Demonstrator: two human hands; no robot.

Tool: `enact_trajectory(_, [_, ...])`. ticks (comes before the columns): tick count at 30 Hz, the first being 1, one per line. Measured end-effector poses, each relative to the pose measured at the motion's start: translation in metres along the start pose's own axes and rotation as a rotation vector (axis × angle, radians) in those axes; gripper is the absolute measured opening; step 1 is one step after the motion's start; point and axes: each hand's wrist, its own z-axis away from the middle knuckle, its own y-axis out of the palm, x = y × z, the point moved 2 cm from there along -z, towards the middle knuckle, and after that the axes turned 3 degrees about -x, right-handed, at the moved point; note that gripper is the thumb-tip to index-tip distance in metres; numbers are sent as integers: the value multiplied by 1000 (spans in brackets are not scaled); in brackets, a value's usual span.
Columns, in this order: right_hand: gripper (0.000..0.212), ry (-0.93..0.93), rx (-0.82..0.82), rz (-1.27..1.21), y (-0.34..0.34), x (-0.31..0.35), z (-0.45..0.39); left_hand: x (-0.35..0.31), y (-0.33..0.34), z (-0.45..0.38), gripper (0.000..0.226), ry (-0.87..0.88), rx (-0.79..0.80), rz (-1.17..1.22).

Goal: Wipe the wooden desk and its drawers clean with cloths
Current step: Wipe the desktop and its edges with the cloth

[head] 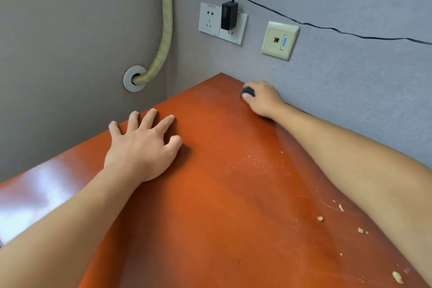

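Orange-red wood, glossy and scuffed, makes up the bench (210, 206), which fills the corner under grey walls. Pale crumbs (360, 230) and fine dust speckle its near right part. The left hand (142, 145) lies flat on the bench near its left edge, fingers spread, holding nothing. The right hand (263, 98) rests at the bench's far corner against the wall, fingers curled round a small dark wad (248, 92), probably a bunched cloth. Wiping looks barely begun; next, drag the wad back across the bench through the crumbs.
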Motion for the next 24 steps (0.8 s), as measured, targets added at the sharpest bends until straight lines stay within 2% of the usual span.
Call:
enact_trajectory(5, [36, -440, 120, -134, 15, 98, 85, 1, 1, -2, 61, 7, -1, 17])
enact_trajectory(9, [37, -606, 235, -226, -1, 99, 142, 3, 2, -3, 59, 14, -12, 10])
enact_trajectory(11, [37, -555, 237, -194, -10, 77, 124, 3, 2, -3, 59, 11, -13, 11])
enact_trajectory(16, [38, -98, 5, -9, -18, -20, 41, 3, 2, -3, 60, 8, -8, 12])
enact_trajectory(19, [39, 64, -14, 39, -14, -30, 19, 2, 2, -3, 60, 0, -12, 5])
enact_trajectory(21, [39, -16, -4, 17, -9, 4, 25, 2, 2, -3, 60, 1, -12, 8])
enact_trajectory(24, [36, -261, 87, -73, 4, 67, 69, 3, 2, -3, 60, -5, -12, 14])
